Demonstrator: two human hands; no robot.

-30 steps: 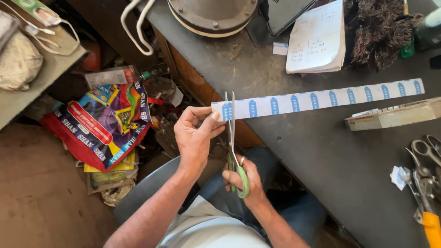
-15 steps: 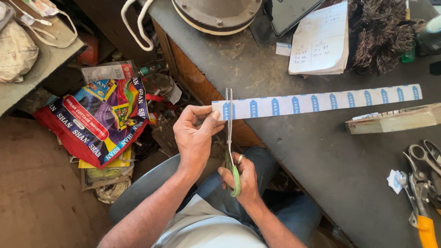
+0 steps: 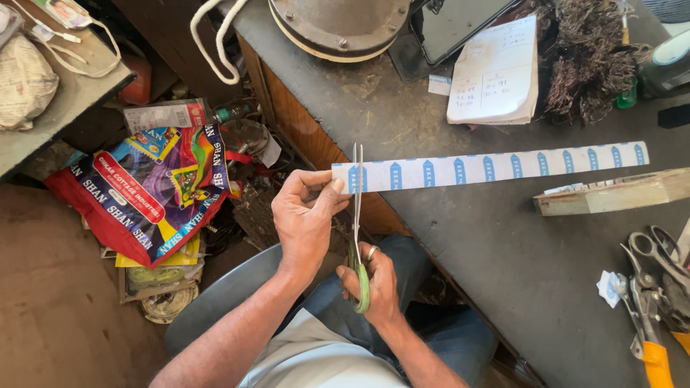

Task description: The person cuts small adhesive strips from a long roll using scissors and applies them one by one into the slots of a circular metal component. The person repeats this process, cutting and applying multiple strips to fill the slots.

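Note:
A long white paper strip (image 3: 503, 166) with a row of blue marks lies across the grey workbench (image 3: 517, 251), and its left end sticks out past the bench edge. My left hand (image 3: 305, 219) pinches that free end between thumb and fingers. My right hand (image 3: 374, 284) grips green-handled scissors (image 3: 357, 215), whose blades point upward and straddle the strip just right of my left fingers. The blades look nearly closed on the paper.
On the bench are a notepad (image 3: 496, 72), a wooden block (image 3: 611, 194), metal shears and pliers (image 3: 654, 287) at the right edge, a round metal base (image 3: 338, 25) and a dark fibre bundle (image 3: 582, 65). Colourful printed bags (image 3: 154, 187) lie on the floor at left.
The scissor blades have closed further onto the strip near its left end. Both hands stay in roughly the same place.

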